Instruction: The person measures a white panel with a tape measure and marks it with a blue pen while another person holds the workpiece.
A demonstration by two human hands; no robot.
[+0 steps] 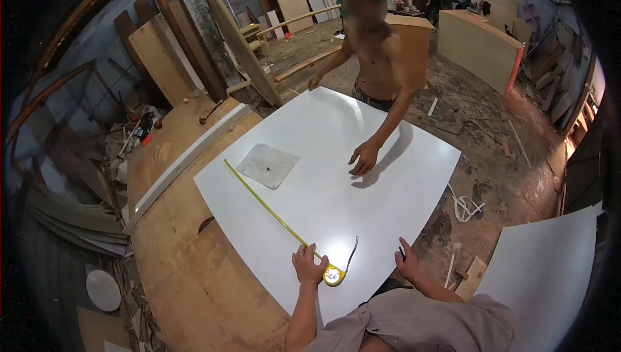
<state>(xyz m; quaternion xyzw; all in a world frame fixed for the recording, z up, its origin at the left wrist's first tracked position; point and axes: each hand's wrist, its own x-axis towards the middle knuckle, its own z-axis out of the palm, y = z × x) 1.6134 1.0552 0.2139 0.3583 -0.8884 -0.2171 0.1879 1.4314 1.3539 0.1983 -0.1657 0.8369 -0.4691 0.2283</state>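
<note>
A white panel (pixel 317 203) lies in front of me. Across its left part runs the yellow blade of a tape measure (pixel 333 276), whose round yellow case rests near the panel's front edge with a dark wrist strap (pixel 353 252) trailing from it. My left hand (pixel 309 266) is closed on the blade right beside the case. By the panel's right edge, my right hand (pixel 407 263) is closed around a dark, thin pen (pixel 402 253). A greyish square sheet (pixel 268 165) with a small dark spot lies near the blade's far end.
A bare-chested co-worker stands across the panel, one hand (pixel 365 156) above it, the other at its far edge. Under the panel, a wooden board (pixel 174 255) extends left, carrying a long white-edged strip (pixel 187 161). Another white panel (pixel 540 281) stands at right. Scraps (pixel 466 206) litter the floor.
</note>
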